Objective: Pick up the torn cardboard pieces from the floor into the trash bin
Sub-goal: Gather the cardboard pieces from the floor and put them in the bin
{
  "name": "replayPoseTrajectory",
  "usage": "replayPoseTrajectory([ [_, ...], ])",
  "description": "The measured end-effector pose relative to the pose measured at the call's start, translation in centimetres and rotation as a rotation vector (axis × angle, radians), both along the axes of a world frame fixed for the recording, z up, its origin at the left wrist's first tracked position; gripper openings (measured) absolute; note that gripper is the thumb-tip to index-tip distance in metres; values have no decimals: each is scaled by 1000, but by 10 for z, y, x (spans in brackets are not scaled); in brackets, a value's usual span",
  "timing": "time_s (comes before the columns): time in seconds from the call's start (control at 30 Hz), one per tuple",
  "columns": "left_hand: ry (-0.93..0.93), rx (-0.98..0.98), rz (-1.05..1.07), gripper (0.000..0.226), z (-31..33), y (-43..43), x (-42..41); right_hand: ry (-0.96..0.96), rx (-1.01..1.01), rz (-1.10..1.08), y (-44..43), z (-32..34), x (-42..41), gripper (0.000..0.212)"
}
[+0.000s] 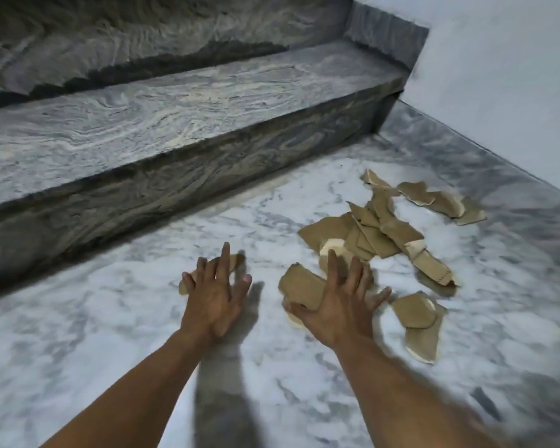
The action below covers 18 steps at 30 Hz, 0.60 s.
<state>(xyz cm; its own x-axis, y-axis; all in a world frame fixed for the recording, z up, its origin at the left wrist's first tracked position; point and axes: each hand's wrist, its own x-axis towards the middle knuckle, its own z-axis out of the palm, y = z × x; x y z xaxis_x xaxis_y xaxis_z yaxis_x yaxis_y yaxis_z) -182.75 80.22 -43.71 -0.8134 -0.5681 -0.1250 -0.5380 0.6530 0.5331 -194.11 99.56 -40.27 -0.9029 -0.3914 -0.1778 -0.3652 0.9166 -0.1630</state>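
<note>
In the head view, the left hand is spread wide, fingers splayed, over a small cardboard scrap on the marble floor near the step. The right hand is clamped on a folded cardboard piece. The remaining torn cardboard pieces are scattered toward the wall corner.

Cardboard pieces on floor, right of step.
</note>
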Motion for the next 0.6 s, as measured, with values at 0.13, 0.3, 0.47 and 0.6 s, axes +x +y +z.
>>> replayPoseTrajectory([
  [0.13,33,10,-50,94,0,30,-84,11,50,-11,51,-7,-29,134],
  [0.3,-142,-36,-161,119,5,71,-175,8,61,-28,90,-16,-88,139],
  [0.47,-235,-158,-215,113,-10,80,-207,-77,4,-48,86,-22,-157,142],
  [0.6,-131,-124,-192,89,-8,59,-213,-212,79,24,64,-17,-191,135],
])
